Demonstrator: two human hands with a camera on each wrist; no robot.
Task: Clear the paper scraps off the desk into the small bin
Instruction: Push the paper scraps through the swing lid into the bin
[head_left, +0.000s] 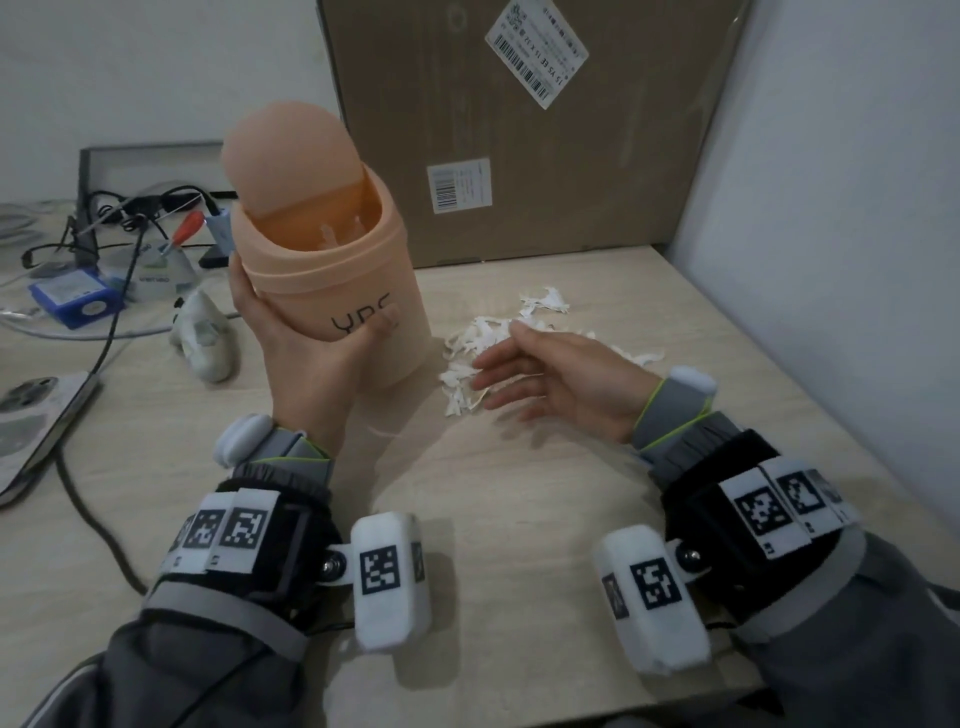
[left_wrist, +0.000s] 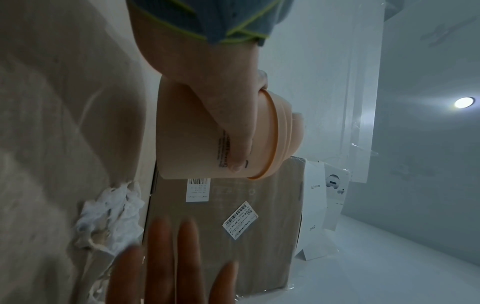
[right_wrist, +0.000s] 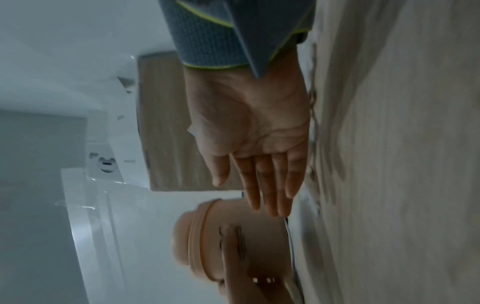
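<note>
A small peach bin (head_left: 332, 280) with a swing lid tipped open stands tilted on the desk (head_left: 493, 493); a few white scraps lie inside it. My left hand (head_left: 301, 343) grips its side, thumb across the printed letters, as the left wrist view shows on the bin (left_wrist: 197, 144). A pile of torn white paper scraps (head_left: 498, 338) lies just right of the bin. My right hand (head_left: 550, 379) hovers over the pile's near edge, palm facing left, fingers straight and together, holding nothing. The right wrist view shows that hand (right_wrist: 259, 144) on edge near the desk, with the bin (right_wrist: 233, 242) beyond.
A large cardboard box (head_left: 524, 135) stands behind the bin and scraps. A white wall (head_left: 841, 234) borders the desk on the right. Cables, a blue box (head_left: 72, 301), a white gadget (head_left: 205, 338) and a tablet (head_left: 36, 421) crowd the left side.
</note>
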